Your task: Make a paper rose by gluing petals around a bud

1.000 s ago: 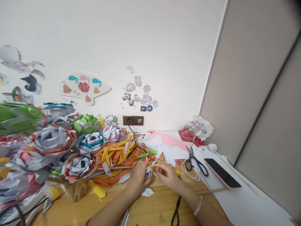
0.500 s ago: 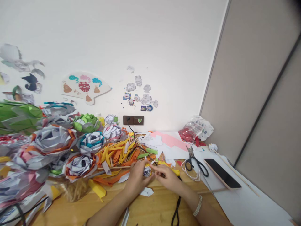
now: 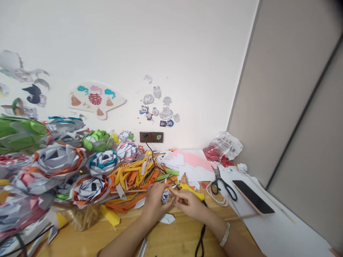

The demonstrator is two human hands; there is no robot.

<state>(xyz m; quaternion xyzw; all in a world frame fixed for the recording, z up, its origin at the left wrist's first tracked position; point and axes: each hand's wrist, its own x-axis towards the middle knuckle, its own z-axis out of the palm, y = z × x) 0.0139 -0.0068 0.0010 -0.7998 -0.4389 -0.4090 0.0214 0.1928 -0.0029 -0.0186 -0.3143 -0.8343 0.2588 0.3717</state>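
Near the middle of the wooden table [image 3: 166, 239], my left hand [image 3: 155, 201] is closed round a small white and yellow paper flower [image 3: 166, 195]. The flower's spiral face is turned toward me. My right hand [image 3: 187, 201] is on the flower's right side, index finger stretched to its upper edge, the other fingers curled in. Whether those curled fingers hold anything is too small to tell. Below the flower lies a folded white paper piece [image 3: 167, 218]. A yellow-handled tool [image 3: 197, 193] with a black cord lies behind my right hand.
Large paper flowers [image 3: 60, 159] crowd the left side. Orange and yellow paper strips [image 3: 134, 173] are heaped behind my hands. To the right lie black scissors [image 3: 223, 185], a bead string [image 3: 218, 200], a phone [image 3: 253, 196] and a thin stick [image 3: 270, 198]. A plastic bag [image 3: 223, 146] is at the back.
The flower has shifted slightly left and its face shows more fully. My right index finger has moved to its upper edge, and the other right fingers are more curled.
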